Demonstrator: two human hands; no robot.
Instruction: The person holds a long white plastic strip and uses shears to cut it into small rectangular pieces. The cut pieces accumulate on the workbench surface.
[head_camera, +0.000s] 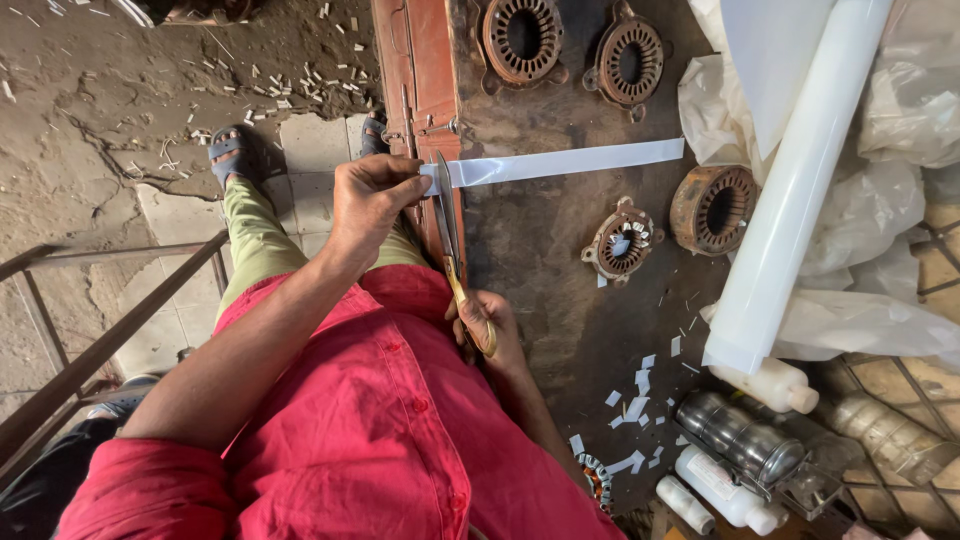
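Observation:
My left hand (368, 203) pinches the near end of a long white strip of sheet (560, 163), which lies across a dark, dirty workbench (540, 300). In my right hand (492, 325) are scissors (446, 222) with yellow handles, my fingers through the loops. The blades point away from me and meet the strip right beside my left fingertips. My red shirt fills the bottom of the view and hides my right forearm.
Rusty motor stators (712, 207) and ribbed end covers (522, 35) lie on the bench. A white sheet roll (800, 180) leans at the right over crumpled plastic. White bottles (775, 385), a metal can (740, 440) and small cut pieces (635, 400) lie nearby. A metal railing (100, 350) stands at left.

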